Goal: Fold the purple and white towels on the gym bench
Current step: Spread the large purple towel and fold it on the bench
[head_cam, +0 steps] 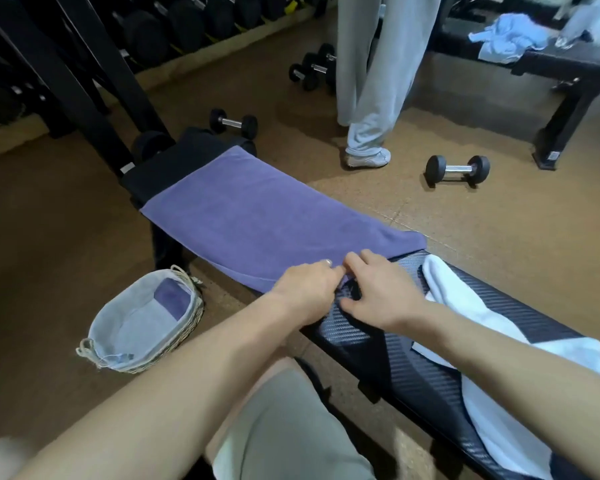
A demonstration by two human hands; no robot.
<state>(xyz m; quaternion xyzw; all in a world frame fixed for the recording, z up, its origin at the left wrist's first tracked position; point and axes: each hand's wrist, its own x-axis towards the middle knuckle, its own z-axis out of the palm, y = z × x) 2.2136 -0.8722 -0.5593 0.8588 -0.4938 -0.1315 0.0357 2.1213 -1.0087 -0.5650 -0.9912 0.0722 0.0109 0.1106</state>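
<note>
Bare forearms reach over the bench (378, 344). The basket (187, 327) holds a folded purple cloth (174, 299). Left hand (305, 289) and right hand (378, 292) together pinch the purple towel (257, 216) edge.

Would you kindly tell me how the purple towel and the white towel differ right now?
The purple towel lies spread flat; the white towel lies rumpled. Both hands, left and right, grip the purple towel's near edge; neither holds the white one. Both lie on the bench.

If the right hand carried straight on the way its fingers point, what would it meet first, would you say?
Most likely the purple towel: the right hand points up the bench, fingertips already at the towel's near edge.
</note>
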